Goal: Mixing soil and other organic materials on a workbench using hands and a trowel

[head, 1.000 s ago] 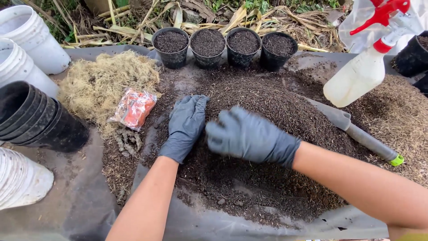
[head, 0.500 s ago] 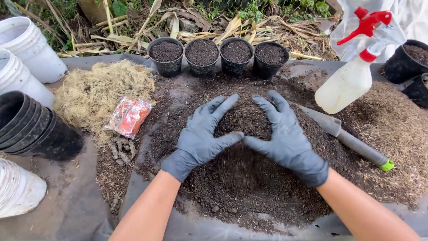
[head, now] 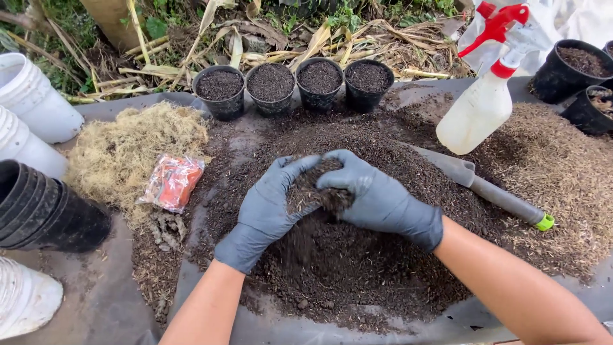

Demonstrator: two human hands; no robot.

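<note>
Both hands wear dark grey gloves and cup a clump of dark soil between them, just above a wide heap of soil on a dark sheet. My left hand curls under the clump from the left. My right hand closes over it from the right. Loose crumbs fall from the clump onto the heap. Several small black pots filled with soil stand in a row behind the heap.
A grey trowel with a green end lies right of the hands. A white spray bottle with a red trigger stands at the back right. Stacked black pots, white buckets, dry fibre and an orange packet sit left.
The hands went from lying flat on the heap, to spreading around a mound, to closing together and lifting a clump of soil. The view has shifted slightly.
</note>
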